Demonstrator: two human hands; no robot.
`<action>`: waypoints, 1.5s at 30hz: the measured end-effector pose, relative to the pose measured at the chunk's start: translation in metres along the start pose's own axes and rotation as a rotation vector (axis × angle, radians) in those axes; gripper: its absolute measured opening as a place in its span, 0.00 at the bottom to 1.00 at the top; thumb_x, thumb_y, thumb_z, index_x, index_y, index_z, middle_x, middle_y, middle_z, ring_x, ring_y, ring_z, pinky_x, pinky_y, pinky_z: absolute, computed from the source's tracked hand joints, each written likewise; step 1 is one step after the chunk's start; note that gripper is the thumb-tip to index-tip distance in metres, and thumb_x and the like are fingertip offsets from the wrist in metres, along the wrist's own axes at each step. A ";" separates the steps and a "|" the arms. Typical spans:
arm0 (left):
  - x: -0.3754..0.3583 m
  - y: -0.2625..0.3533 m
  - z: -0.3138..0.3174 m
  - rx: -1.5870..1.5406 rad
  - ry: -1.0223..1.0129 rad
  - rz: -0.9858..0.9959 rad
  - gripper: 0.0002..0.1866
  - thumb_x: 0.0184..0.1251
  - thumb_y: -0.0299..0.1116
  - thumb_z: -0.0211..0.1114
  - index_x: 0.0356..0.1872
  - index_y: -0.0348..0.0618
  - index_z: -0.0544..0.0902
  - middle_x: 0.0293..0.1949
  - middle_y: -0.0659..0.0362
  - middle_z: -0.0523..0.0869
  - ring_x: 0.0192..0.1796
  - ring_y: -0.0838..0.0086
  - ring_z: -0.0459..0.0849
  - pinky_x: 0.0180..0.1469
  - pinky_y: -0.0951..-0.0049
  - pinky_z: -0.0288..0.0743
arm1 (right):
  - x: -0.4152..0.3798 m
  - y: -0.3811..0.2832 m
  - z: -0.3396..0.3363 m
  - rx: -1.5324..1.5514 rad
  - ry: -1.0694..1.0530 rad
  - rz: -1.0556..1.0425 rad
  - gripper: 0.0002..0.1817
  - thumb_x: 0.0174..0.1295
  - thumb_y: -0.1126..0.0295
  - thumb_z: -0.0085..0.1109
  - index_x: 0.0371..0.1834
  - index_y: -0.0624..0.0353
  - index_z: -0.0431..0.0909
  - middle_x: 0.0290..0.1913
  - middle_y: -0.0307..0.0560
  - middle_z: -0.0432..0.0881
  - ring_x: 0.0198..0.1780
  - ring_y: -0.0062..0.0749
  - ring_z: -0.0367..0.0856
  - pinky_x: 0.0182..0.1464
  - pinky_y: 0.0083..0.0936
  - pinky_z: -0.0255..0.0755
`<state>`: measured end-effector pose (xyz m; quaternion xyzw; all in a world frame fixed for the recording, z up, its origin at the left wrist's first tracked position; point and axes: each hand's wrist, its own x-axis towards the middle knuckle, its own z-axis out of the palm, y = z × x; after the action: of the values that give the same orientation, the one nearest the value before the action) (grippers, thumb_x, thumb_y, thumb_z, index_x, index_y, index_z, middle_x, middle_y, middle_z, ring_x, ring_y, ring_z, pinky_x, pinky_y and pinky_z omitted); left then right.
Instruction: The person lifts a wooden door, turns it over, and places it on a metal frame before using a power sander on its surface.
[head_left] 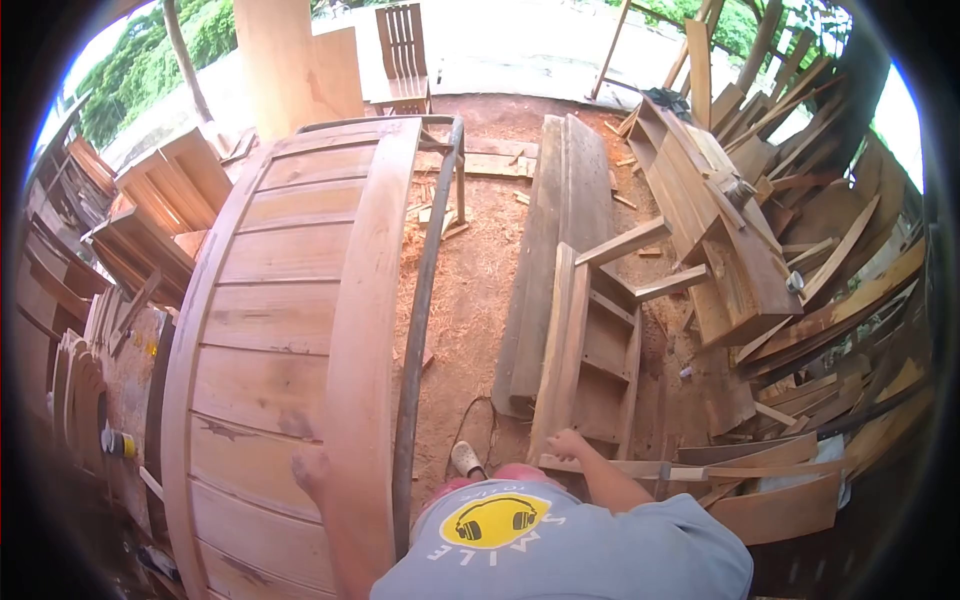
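Observation:
A long panelled wooden piece (265, 310) lies flat at the left on a dark metal frame (424, 290). Over its near right part is my left hand (311, 468), blurred, its fingers too smeared to make out; whether it touches the wood cannot be told. To the right, my right hand (567, 445) is closed, fingers curled, close above the near end of a small wooden frame with compartments (606, 345). Anything inside that hand is hidden.
Dark planks (560, 230) lie beyond the small frame. A long wooden box (715, 240) and heaped scrap boards (850, 300) fill the right. A slatted chair (403, 60) stands at the back. Wood shavings (480, 260) cover the dirt floor. Stacked boards (175, 195) are far left.

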<state>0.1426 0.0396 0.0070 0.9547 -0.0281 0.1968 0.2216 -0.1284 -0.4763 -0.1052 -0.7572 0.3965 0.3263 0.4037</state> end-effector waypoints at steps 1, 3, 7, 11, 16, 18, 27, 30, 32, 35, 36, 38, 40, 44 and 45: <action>0.014 0.015 0.007 -0.013 -0.029 0.067 0.29 0.65 0.45 0.63 0.60 0.32 0.74 0.62 0.38 0.75 0.64 0.46 0.73 0.66 0.53 0.65 | 0.001 0.010 -0.006 0.001 -0.003 0.045 0.24 0.66 0.52 0.51 0.39 0.67 0.84 0.34 0.49 0.88 0.29 0.34 0.87 0.30 0.30 0.81; 0.036 0.054 0.011 0.022 -0.065 0.108 0.30 0.66 0.47 0.62 0.60 0.33 0.74 0.63 0.41 0.76 0.64 0.46 0.73 0.67 0.54 0.65 | -0.006 0.017 -0.022 0.004 0.008 0.123 0.25 0.66 0.52 0.51 0.39 0.67 0.84 0.35 0.50 0.88 0.30 0.35 0.87 0.31 0.30 0.81; 0.068 0.095 0.047 0.013 -0.193 -0.126 0.30 0.67 0.47 0.61 0.62 0.36 0.74 0.63 0.45 0.76 0.64 0.47 0.74 0.66 0.55 0.65 | -0.032 0.011 -0.046 0.102 0.096 0.206 0.25 0.65 0.51 0.51 0.41 0.67 0.84 0.37 0.52 0.88 0.32 0.36 0.88 0.34 0.30 0.82; 0.078 0.108 0.087 -0.078 -0.109 -0.228 0.27 0.65 0.44 0.63 0.60 0.35 0.75 0.59 0.46 0.79 0.59 0.49 0.77 0.64 0.53 0.67 | -0.025 -0.023 -0.062 0.036 -0.013 0.308 0.25 0.64 0.52 0.52 0.43 0.67 0.84 0.39 0.54 0.88 0.34 0.36 0.88 0.36 0.31 0.82; 0.092 0.158 0.100 0.102 -0.142 -0.210 0.28 0.58 0.41 0.68 0.56 0.33 0.75 0.58 0.42 0.78 0.63 0.48 0.72 0.65 0.49 0.64 | 0.071 -0.040 -0.095 -0.077 0.038 0.014 0.25 0.65 0.51 0.53 0.43 0.66 0.85 0.36 0.52 0.88 0.32 0.40 0.88 0.34 0.33 0.83; 0.114 0.180 0.120 0.123 -0.053 -0.091 0.29 0.54 0.39 0.70 0.54 0.33 0.75 0.55 0.42 0.78 0.60 0.47 0.74 0.64 0.49 0.65 | 0.094 -0.067 -0.131 0.094 0.084 0.021 0.24 0.66 0.52 0.53 0.43 0.65 0.84 0.35 0.52 0.88 0.31 0.39 0.88 0.33 0.32 0.82; 0.307 0.389 0.266 -0.071 -0.124 0.208 0.25 0.55 0.35 0.69 0.52 0.32 0.75 0.52 0.43 0.76 0.60 0.48 0.71 0.62 0.48 0.64 | 0.193 -0.128 -0.304 0.487 0.204 0.249 0.21 0.67 0.57 0.52 0.40 0.69 0.80 0.34 0.56 0.87 0.30 0.40 0.88 0.28 0.29 0.80; 0.365 0.450 0.305 -0.125 -0.139 0.290 0.21 0.56 0.34 0.68 0.49 0.33 0.76 0.51 0.44 0.77 0.59 0.49 0.72 0.62 0.49 0.64 | 0.214 -0.145 -0.365 0.425 0.203 0.264 0.22 0.67 0.56 0.53 0.41 0.69 0.80 0.35 0.57 0.87 0.31 0.40 0.88 0.29 0.31 0.81; 0.393 0.472 0.327 -0.143 -0.138 0.316 0.20 0.56 0.33 0.68 0.47 0.33 0.76 0.49 0.44 0.77 0.57 0.49 0.73 0.61 0.50 0.65 | 0.242 -0.140 -0.386 0.450 0.220 0.229 0.22 0.66 0.55 0.53 0.41 0.68 0.81 0.35 0.58 0.87 0.31 0.40 0.88 0.29 0.31 0.81; 0.425 0.494 0.364 -0.165 -0.131 0.294 0.17 0.56 0.34 0.67 0.43 0.34 0.77 0.46 0.45 0.78 0.53 0.50 0.75 0.57 0.52 0.68 | 0.282 -0.155 -0.425 0.434 0.210 0.274 0.22 0.66 0.55 0.53 0.42 0.67 0.81 0.34 0.57 0.87 0.29 0.41 0.87 0.28 0.31 0.80; 0.429 0.502 0.372 -0.161 -0.153 0.258 0.16 0.56 0.33 0.67 0.42 0.35 0.77 0.45 0.45 0.78 0.52 0.50 0.75 0.56 0.53 0.69 | 0.296 -0.163 -0.436 0.474 0.193 0.269 0.22 0.66 0.54 0.53 0.42 0.67 0.81 0.33 0.56 0.87 0.30 0.41 0.88 0.28 0.32 0.80; 0.441 0.512 0.390 -0.175 -0.144 0.267 0.12 0.57 0.31 0.66 0.38 0.35 0.78 0.42 0.46 0.79 0.49 0.51 0.77 0.53 0.53 0.70 | 0.327 -0.189 -0.453 0.551 0.162 0.254 0.24 0.66 0.52 0.53 0.43 0.68 0.80 0.33 0.55 0.86 0.30 0.40 0.88 0.28 0.33 0.80; 0.453 0.517 0.404 -0.204 -0.087 0.359 0.08 0.57 0.29 0.66 0.35 0.36 0.79 0.39 0.47 0.81 0.44 0.51 0.79 0.49 0.53 0.72 | 0.352 -0.228 -0.482 0.635 0.108 0.183 0.21 0.67 0.56 0.51 0.44 0.66 0.80 0.35 0.56 0.86 0.31 0.41 0.87 0.29 0.33 0.81; 0.467 0.533 0.437 -0.278 -0.251 0.370 0.07 0.57 0.30 0.66 0.24 0.40 0.79 0.28 0.52 0.80 0.35 0.54 0.80 0.39 0.55 0.74 | 0.406 -0.335 -0.556 0.672 0.085 0.087 0.18 0.68 0.61 0.53 0.44 0.68 0.78 0.37 0.56 0.85 0.32 0.40 0.87 0.30 0.30 0.81; 0.471 0.545 0.443 -0.306 -0.286 0.367 0.07 0.57 0.30 0.66 0.23 0.41 0.79 0.27 0.52 0.80 0.35 0.54 0.80 0.38 0.55 0.74 | 0.417 -0.364 -0.577 0.643 0.103 0.015 0.18 0.68 0.61 0.53 0.44 0.69 0.78 0.36 0.56 0.85 0.31 0.39 0.86 0.29 0.30 0.81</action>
<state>0.6608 -0.6278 0.0491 0.9070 -0.2611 0.0902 0.3178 0.4833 -0.9880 -0.0506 -0.6034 0.5047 0.1485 0.5993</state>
